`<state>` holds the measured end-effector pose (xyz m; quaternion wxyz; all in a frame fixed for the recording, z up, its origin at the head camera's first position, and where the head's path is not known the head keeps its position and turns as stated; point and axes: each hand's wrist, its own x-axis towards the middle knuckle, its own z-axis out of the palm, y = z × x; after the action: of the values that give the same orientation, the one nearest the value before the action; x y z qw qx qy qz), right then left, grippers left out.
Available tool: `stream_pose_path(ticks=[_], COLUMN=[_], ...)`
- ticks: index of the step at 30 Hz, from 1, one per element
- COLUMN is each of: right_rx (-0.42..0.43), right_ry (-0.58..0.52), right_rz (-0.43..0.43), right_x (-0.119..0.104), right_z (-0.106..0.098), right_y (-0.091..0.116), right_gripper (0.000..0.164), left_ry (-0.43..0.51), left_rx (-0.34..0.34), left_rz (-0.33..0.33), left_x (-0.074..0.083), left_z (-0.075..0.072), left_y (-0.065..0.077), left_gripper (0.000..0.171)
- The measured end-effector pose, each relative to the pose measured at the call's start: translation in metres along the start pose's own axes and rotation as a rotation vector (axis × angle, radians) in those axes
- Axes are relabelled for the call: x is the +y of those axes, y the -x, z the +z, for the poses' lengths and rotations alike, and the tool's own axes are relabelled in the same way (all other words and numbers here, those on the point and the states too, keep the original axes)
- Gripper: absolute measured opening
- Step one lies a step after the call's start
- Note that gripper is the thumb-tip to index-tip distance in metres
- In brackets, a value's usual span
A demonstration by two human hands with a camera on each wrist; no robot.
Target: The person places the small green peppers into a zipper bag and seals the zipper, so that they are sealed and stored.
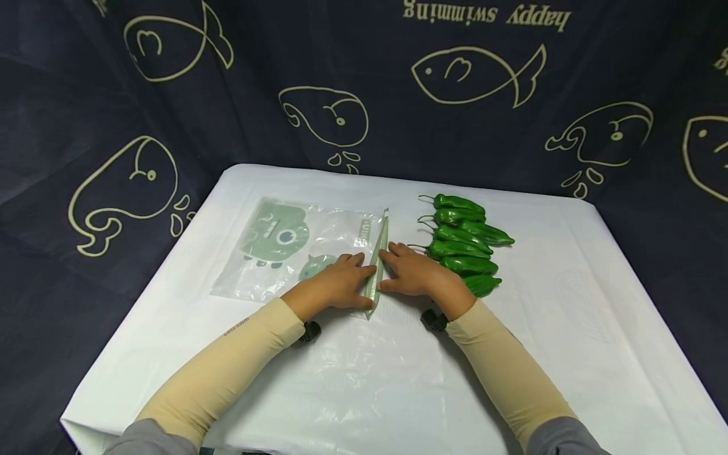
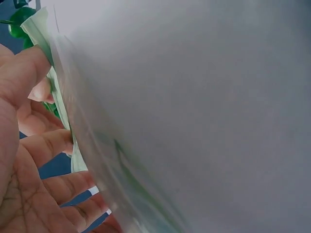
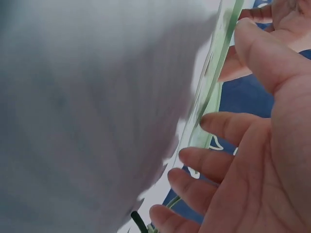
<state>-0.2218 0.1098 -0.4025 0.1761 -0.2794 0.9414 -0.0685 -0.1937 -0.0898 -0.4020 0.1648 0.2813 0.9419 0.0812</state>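
Note:
A clear zip bag with green cartoon monster prints lies flat left of centre in the head view. Its mouth, edged by a pale green strip, faces right and stands slightly parted. My left hand lies over the bag's near right part, its spread thumb and fingers touching the strip. From the other side, my right hand reaches the same strip with fingertips against it. Both wrist views show fingers extended along the strip's edge. Several green peppers lie just beyond the right hand, partly covered by it.
A white cloth covers the table. Behind and beside it hangs a dark blue curtain with fish and whale drawings. Small black wrist cameras sit under both wrists.

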Motion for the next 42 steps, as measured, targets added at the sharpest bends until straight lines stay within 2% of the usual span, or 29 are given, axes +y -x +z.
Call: stream_pose_path(ticks=[13,18,32,42], right_rx=[-0.040,-0.061,-0.077,-0.082], right_ry=[0.000,0.014,0.046,-0.014], right_rz=[0.010,0.039,0.097,0.099], right_x=[0.004,0.006,0.014,0.016], right_z=[-0.003,-0.007,-0.013,-0.014], right_y=[-0.012,-0.018,-0.029,-0.034], right_gripper=[0.083,0.083,0.083,0.084], left_ry=[0.034,0.059,0.116,0.072], left_rx=[-0.004,0.012,0.001,-0.012], left_rz=[-0.035,-0.038,-0.050,-0.032], left_x=[-0.003,-0.007,-0.012,-0.011], left_z=[-0.005,-0.005,-0.008,-0.010], left_y=[-0.007,-0.012,-0.025,-0.022], left_gripper=[0.086,0.086,0.086,0.085])
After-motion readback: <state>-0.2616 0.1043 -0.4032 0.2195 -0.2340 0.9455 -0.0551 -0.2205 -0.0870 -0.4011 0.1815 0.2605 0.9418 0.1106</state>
